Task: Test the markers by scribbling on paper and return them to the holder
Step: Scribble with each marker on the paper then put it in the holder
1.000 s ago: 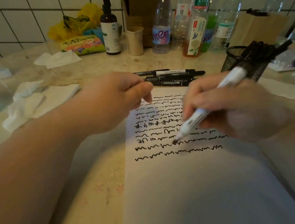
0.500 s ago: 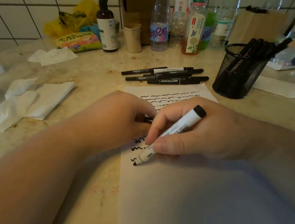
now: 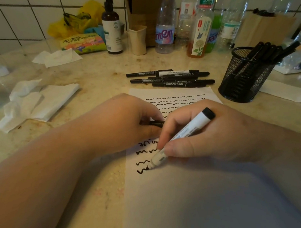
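**Mostly safe, but wet ink and a loose sheet are the weak points**

Nearest the camera, the paper (image 3: 199,200) lies on the tabletop (image 3: 95,76), its lower part bare. Nothing visibly pins that near end; if the stroke drags sideways the sheet could slide or buckle.

Next up, the right hand (image 3: 208,138) grips a white-barrelled marker (image 3: 182,136), fingers (image 3: 178,148) curled round the lower barrel, tip touching the paper at the left end of a fresh scribble (image 3: 142,171). The heel of this hand appears to rest over the rows already drawn. Risk: smearing ink that has not dried, or picking it up on the skin. Pressing hard could also crush the tip or bleed through to the tabletop.

Just beside it, the left hand (image 3: 126,121) is closed round a small dark piece (image 3: 156,123), probably the cap, though it is mostly hidden. If it slips out, it could roll off among the clutter, and the marker would go back uncapped.

Further off, five or so markers (image 3: 170,78) lie loose in a row beyond the paper's top edge. A careless reach may scatter them and muddle tested with untested.

Farthest, right of the sheet, the mesh holder (image 3: 243,80) stands with several markers leaning out to one side. Dropping another in on that side might tip it.
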Motion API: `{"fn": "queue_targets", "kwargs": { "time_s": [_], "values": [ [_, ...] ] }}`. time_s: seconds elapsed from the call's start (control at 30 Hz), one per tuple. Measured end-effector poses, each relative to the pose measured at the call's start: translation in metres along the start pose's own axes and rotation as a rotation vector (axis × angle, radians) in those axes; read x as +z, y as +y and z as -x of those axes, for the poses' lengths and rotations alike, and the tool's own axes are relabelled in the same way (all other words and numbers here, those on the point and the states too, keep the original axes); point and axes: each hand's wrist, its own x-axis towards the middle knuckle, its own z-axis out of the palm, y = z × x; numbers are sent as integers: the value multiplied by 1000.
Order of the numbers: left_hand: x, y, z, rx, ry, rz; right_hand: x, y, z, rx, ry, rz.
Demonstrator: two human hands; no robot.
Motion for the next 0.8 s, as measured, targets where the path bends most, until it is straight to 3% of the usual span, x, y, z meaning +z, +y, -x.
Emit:
{"fn": "queue_targets", "kwargs": {
  "time_s": [0.4, 0.63, 0.8],
  "values": [
    [-5, -2, -1, 13, -24, -57, -15, 12, 1, -62, 19, -68],
    [-7, -3, 1, -21, -25, -46, -34, 24, -3, -147, 373, -301],
    [-7, -2, 1, -32, -15, -24, -34, 28, -7, -93, 454, -294]
  ]
}}
